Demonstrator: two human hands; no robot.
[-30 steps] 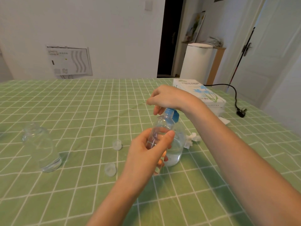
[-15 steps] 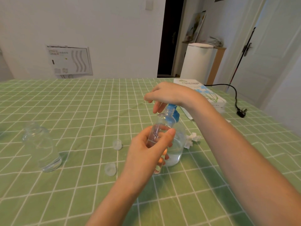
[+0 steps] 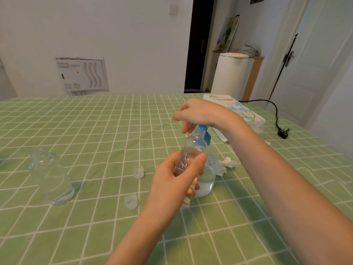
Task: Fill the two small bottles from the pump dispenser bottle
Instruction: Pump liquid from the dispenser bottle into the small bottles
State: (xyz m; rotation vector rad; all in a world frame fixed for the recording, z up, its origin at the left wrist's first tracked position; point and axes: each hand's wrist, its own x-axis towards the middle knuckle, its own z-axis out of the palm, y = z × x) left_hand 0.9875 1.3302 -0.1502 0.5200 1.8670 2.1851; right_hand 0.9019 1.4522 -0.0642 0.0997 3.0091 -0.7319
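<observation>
Small clear plastic bottle [image 3: 188, 155] gripped in left hand [image 3: 175, 182], raised against the pump.

Held upright, just in front of clear pump dispenser bottle with blue pump head [image 3: 209, 169], mouth just beside the blue nozzle; left thumb and fingers curled round its body. Right hand [image 3: 200, 113] laid on top of the pump head, fingers loosely draped, not clamped. Dispenser standing on green checked tablecloth [image 3: 95, 131], some clear liquid in its base. Well apart to the left, second clear bottle [image 3: 51, 178], upright and uncapped. Between it and left hand, farther clear cap [image 3: 138, 172] and nearer clear cap [image 3: 131, 201] on the cloth. Crumpled white tissue [image 3: 226, 165] just right of dispenser; white tissue box [image 3: 246, 113] behind right wrist.
</observation>
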